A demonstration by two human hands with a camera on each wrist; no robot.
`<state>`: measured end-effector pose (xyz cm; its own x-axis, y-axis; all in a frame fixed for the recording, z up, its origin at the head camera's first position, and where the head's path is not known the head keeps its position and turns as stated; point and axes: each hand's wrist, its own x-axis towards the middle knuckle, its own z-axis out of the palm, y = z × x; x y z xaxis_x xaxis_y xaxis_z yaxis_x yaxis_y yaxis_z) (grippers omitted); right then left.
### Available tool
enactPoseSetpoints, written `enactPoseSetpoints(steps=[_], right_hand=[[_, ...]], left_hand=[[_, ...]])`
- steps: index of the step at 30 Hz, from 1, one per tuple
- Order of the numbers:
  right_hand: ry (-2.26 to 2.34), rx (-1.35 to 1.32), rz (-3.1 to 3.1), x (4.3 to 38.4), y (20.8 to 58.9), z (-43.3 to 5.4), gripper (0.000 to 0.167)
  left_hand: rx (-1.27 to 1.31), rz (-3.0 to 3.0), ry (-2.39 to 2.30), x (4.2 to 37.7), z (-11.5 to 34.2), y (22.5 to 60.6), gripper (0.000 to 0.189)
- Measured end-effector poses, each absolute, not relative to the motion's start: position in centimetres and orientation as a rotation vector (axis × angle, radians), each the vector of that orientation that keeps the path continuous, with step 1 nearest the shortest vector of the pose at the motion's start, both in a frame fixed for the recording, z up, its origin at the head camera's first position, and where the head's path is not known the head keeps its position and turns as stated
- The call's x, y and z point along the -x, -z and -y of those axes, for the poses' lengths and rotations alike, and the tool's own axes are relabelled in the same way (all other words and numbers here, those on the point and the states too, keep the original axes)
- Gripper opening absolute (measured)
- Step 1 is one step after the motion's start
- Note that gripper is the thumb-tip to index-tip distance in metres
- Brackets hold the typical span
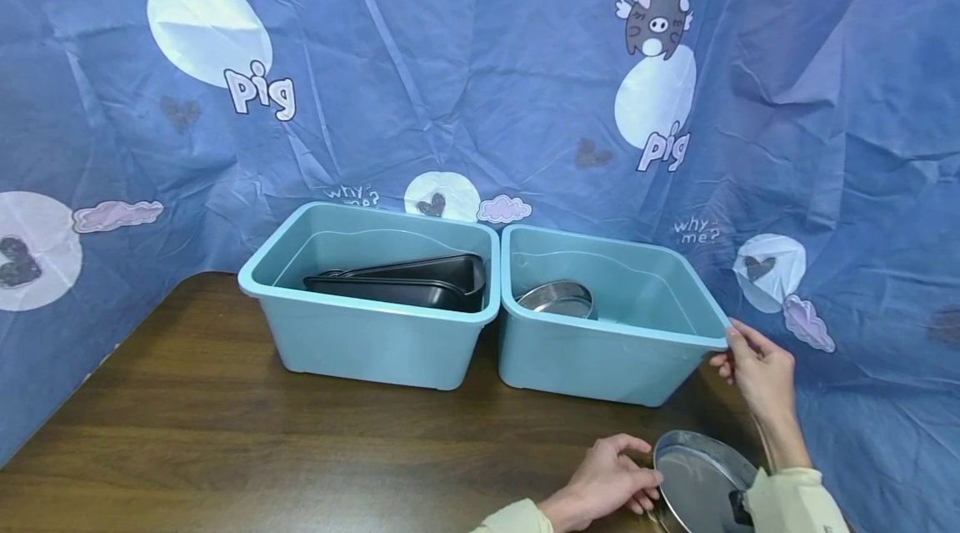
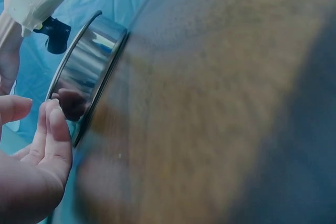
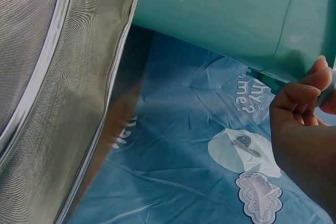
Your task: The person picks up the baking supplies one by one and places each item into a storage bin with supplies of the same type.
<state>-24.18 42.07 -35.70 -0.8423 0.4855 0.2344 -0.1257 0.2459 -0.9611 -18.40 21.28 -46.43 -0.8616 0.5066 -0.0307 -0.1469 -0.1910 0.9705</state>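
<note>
My right hand grips the near right corner of the right blue bin, thumb and fingers pinching its rim. In the right wrist view that hand curls round the bin's edge. My left hand is beside a round metal sieve at the table's near right. Its fingertips are right at the sieve's rim, with the thumb apart, in the left wrist view. Fine mesh and the metal wall of the sieve fill the left of the right wrist view.
A second blue bin stands to the left, holding black loaf pans. Inside the right bin lies a round metal piece. Both bins stand on a brown wooden table, before a blue cloth printed with pigs.
</note>
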Motion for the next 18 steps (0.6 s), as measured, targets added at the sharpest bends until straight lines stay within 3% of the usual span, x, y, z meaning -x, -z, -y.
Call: enactPoseSetpoints(steps=[18], right_hand=[[-1.632, 0.321, 2.024, 24.38, 36.02, -42.27, 0.045]], left_hand=[[-0.436, -1.693, -2.096, 17.98, -22.21, 46.62, 0.033]])
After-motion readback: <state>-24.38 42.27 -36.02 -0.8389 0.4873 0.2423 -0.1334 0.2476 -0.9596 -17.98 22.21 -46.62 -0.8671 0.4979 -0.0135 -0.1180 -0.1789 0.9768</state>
